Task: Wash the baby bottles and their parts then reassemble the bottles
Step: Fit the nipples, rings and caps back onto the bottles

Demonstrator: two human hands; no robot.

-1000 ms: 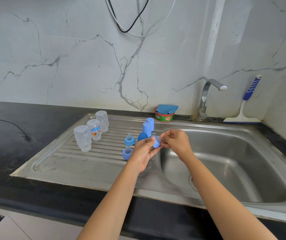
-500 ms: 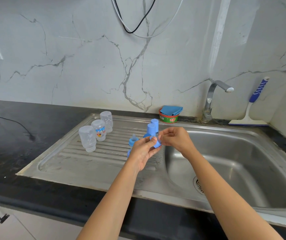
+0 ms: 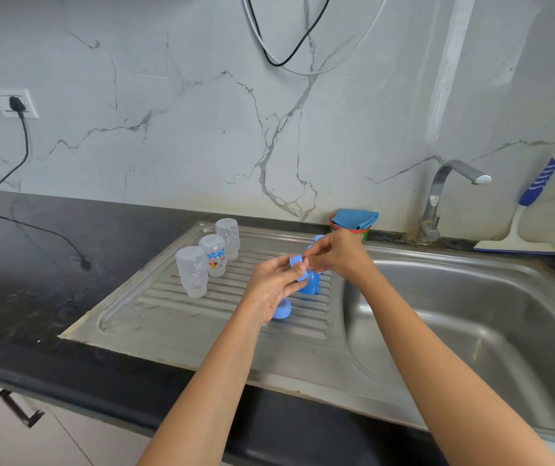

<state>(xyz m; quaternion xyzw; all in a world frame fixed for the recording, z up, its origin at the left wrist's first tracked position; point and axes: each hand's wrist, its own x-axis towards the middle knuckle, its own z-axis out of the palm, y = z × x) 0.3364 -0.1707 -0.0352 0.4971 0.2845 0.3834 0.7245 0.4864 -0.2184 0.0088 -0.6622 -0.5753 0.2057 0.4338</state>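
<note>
- Over the drainboard (image 3: pixel 168 317), near its 3 o'clock edge beside the sink basin (image 3: pixel 471 317), both hands meet on one blue collar (image 3: pixel 298 264). The left hand (image 3: pixel 274 287) curls thumb and fingers round it from 7 o'clock, and the right hand (image 3: pixel 340 255) pinches it from 2 o'clock. Whether a teat sits between the fingertips is hidden.
- Three clear bottles (image 3: pixel 214 255) stand upside down in a row at the hands' 9 to 10 o'clock, well apart from them. None carries a top, so reassembly looks barely begun.
- Just under the hands a blue cap (image 3: pixel 313 285) and a second collar (image 3: pixel 283 309) stand on the ribs.
- Risk: the collar is small and probably wet. A slip from the pinch could send it off towards 3 o'clock into the basin, which would mean another rinse.
- Risk: a teat pulled through unevenly would likely seat crooked and leak later.
- Risk: the left wrist hangs right above the second collar, and lowering it carelessly could knock that piece away.
- Risk: the bottles balance on narrow necks on ribbed metal, so a hurried reach towards 10 o'clock could topple one into its neighbours.
</note>
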